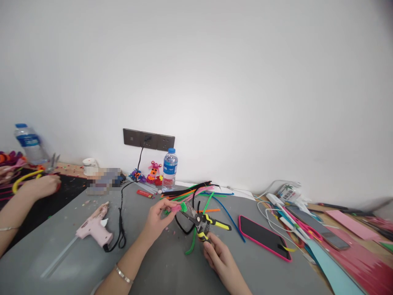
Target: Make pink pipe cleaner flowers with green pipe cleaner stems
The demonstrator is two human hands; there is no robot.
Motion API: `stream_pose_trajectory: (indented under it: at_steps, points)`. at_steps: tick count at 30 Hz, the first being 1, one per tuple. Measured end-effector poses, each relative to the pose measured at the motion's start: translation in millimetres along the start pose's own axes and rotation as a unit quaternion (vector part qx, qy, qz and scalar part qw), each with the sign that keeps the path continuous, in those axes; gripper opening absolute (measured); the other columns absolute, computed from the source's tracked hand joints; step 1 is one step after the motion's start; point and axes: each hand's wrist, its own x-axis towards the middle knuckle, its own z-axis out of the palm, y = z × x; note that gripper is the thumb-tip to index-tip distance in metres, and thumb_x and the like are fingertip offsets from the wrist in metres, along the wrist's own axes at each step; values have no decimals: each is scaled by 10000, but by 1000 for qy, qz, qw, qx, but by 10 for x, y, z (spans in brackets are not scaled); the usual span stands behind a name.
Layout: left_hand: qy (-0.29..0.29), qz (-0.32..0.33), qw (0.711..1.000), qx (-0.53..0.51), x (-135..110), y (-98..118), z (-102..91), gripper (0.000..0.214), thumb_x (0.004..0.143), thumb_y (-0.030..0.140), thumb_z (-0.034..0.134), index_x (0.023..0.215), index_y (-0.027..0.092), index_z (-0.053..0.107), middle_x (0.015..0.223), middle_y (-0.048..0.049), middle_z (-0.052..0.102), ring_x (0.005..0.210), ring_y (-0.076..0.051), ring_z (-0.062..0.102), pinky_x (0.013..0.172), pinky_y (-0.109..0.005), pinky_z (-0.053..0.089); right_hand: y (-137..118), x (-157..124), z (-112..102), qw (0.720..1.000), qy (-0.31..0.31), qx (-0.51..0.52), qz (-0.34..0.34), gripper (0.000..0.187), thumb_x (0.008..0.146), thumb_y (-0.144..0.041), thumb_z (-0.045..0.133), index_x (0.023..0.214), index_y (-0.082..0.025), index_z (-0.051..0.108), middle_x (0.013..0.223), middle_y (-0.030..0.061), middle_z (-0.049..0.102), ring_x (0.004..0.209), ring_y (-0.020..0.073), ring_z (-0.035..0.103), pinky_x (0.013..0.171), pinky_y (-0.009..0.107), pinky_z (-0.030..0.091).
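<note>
My left hand (pixel 158 221) pinches a small pink and green pipe-cleaner piece (pixel 179 207) above the grey table (pixel 172 266). My right hand (pixel 219 256) grips the lower handle of black and yellow cutting pliers (pixel 204 223), whose jaws point at that piece. A green pipe cleaner (pixel 192 242) hangs down near the pliers. Behind them lies a heap of coloured pipe cleaners (pixel 199 191).
A pink glue gun (pixel 93 228) with a black cord lies left. A pink-cased phone (pixel 264 237) lies right, beside cables, scissors and paper sheets. A water bottle (pixel 170 170) and small figures stand by the wall sockets. Another person's hand (pixel 41 186) works at far left.
</note>
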Motion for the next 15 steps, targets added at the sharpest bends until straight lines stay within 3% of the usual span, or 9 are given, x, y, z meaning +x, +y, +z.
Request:
stream_pose_trajectory:
  at_steps: [15]
  points:
    - [4,0,1000,-13,-5,-27,4,72,782,231,683,796,179,637,919,-109,773,872,-240,714,755,-329,536,36,8,-10,1000,-3,-3,4,452,888,-658,426,770,-223,387,579,-93,277,476,80,229,445,215,196]
